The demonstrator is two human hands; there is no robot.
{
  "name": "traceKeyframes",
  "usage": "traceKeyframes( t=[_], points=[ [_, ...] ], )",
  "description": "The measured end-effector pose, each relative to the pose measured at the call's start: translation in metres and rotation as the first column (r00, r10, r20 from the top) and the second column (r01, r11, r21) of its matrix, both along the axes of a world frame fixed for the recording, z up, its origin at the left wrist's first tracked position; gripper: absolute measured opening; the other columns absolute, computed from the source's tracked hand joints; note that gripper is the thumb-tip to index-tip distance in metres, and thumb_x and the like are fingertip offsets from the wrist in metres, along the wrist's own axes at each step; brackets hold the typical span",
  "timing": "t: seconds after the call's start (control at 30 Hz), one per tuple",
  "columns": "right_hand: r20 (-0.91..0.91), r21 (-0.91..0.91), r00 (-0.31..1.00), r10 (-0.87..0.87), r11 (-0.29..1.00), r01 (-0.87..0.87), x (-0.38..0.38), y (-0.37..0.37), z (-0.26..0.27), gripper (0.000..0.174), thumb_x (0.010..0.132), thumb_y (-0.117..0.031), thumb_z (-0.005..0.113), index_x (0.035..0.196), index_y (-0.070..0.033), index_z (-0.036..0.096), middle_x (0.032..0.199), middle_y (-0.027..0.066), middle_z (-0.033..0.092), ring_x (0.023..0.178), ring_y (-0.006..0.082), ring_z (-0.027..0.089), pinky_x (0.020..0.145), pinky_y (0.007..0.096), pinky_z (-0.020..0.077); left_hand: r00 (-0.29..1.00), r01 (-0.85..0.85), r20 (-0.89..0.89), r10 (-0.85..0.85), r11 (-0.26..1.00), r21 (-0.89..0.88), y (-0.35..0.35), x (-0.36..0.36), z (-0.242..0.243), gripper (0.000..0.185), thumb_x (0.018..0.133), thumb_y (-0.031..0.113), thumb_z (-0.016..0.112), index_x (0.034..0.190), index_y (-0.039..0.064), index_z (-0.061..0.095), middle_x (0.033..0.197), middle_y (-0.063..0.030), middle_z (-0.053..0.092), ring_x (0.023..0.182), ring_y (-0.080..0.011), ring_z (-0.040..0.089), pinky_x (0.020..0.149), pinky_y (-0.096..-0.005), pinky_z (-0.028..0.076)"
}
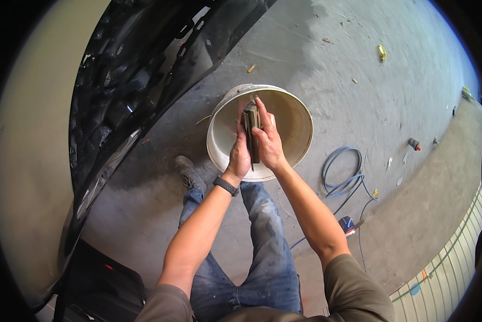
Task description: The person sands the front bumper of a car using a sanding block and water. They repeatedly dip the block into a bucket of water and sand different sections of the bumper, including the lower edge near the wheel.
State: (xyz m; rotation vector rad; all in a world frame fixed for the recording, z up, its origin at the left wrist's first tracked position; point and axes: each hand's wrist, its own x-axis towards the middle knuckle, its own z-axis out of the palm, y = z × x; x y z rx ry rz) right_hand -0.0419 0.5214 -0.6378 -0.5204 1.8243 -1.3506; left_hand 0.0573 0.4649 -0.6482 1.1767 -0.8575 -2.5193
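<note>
Over the mouth of a large white bucket [301,139], my two hands press a flat, dark block [253,139] between them; it looks like a sanding block with thin sheets against it. My left hand [239,155] lies along its left side, the palm against a dark sheet. From the right, my right hand [270,141] grips the block, its index finger stretched towards the far end. The skin of my right hand looks wet. The inside of the bucket is pale, with a brownish tint on the right; its bottom is partly hidden by my hands.
A big black moulded panel, like a car bumper cover [144,76], stretches along the left. On the concrete floor at right lie a coiled blue hose [323,173], a blue-labelled can [346,223], a small dark fitting [414,144] and a yellow scrap [382,53]. My shoe [189,173] stands beside the bucket.
</note>
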Motion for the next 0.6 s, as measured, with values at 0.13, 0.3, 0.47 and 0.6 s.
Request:
traceKeyframes(
  t=[0.13,0.3,0.47,0.6],
  points=[
    [0.053,0.013,0.998,0.018,1.0,-0.018,0.005,0.002,-0.003,0.069,0.11,-0.037,0.039,0.167,-0.001,0.03,0.175,0.0135,0.028,0.153,0.0302,0.031,0.128,0.0392,0.0192,0.992,0.119,0.072,-0.105,0.97,-0.211,0.003,-0.01,-0.001,0.071,0.117,0.053,0.024,0.166,0.002,0.03,0.162,-0.0114,0.046,0.149,-0.0229,0.044,0.123,-0.035,0.036],
    [0.651,-0.112,0.747,-0.134,0.956,0.27,0.008,0.007,-0.011,0.06,0.116,-0.031,0.037,0.172,-0.011,0.024,0.173,0.0061,0.03,0.155,0.0197,0.034,0.13,0.0355,0.022,0.899,0.346,0.431,-0.08,0.734,-0.584,0.008,-0.016,0.002,0.081,0.116,0.049,0.034,0.167,-0.007,0.006,0.167,-0.0326,0.032,0.151,-0.0475,0.04,0.122,-0.0455,0.038],
    [0.532,0.032,0.838,-0.12,0.992,0.121,-0.002,0.015,-0.047,0.063,0.114,-0.035,0.05,0.17,-0.012,0.032,0.16,0.0057,0.049,0.145,0.019,0.046,0.125,0.0345,0.0301,0.906,0.323,0.405,-0.121,0.816,-0.479,0.015,-0.013,-0.018,0.081,0.117,0.046,0.031,0.167,-0.006,-0.005,0.175,-0.0312,0.011,0.164,-0.0409,0.014,0.129,-0.0459,0.023],
    [-0.122,0.117,0.99,-0.067,0.99,0.082,-0.016,0.024,-0.099,0.072,0.108,-0.047,0.058,0.165,-0.007,0.038,0.139,0.0223,0.066,0.127,0.0304,0.065,0.106,0.042,0.0498,0.847,0.5,0.49,-0.205,0.62,-0.604,0.017,0.001,-0.015,0.076,0.117,0.037,0.039,0.168,-0.005,0.002,0.174,-0.03,0.01,0.163,-0.0406,0.013,0.13,-0.0481,0.02]
  ],
)
